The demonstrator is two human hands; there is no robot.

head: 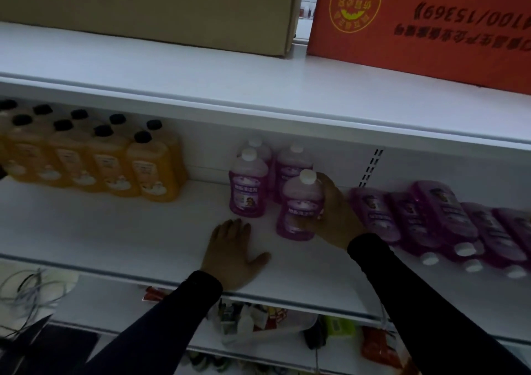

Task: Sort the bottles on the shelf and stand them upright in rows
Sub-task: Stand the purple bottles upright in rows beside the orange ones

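My right hand (336, 216) is wrapped around an upright purple bottle (298, 210) with a white cap, set on the white shelf (129, 231). Three more purple bottles (248, 186) stand upright just behind and to its left. To the right, several purple bottles (442, 222) lie on their sides, caps toward the front edge. My left hand (232, 254) rests flat on the shelf in front of the standing bottles, fingers spread, holding nothing. Orange bottles (94, 159) with black caps stand in rows at the left.
A brown cardboard box (172, 9) and a red box (431, 23) sit on the shelf above. The lower shelf holds a plastic bag of small items (258, 325), loose cables (31, 291) and packets. Bare shelf lies between the orange and purple bottles.
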